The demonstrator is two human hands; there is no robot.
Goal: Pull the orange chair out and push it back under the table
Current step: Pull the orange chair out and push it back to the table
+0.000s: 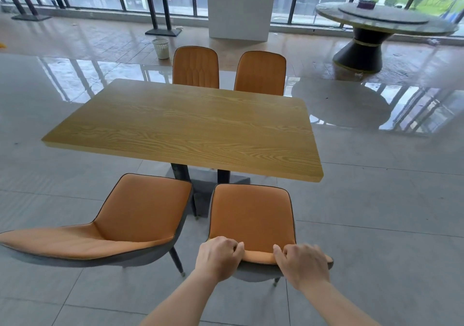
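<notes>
Left hand (219, 258) and right hand (302, 265) clamp the orange chair (251, 219) backrest top; its seat lies clear of the table (185, 127) edge (straight ahead).

Orange chairs (251, 212) with dark piping and grey shells ring the table (190, 127), whose top is yellow wood grain. Beyond it, a white bin (160, 48).

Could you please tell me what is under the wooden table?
Under the wooden table stand two dark posts on a flat base. The far chairs' seats are hidden by the tabletop.
</notes>
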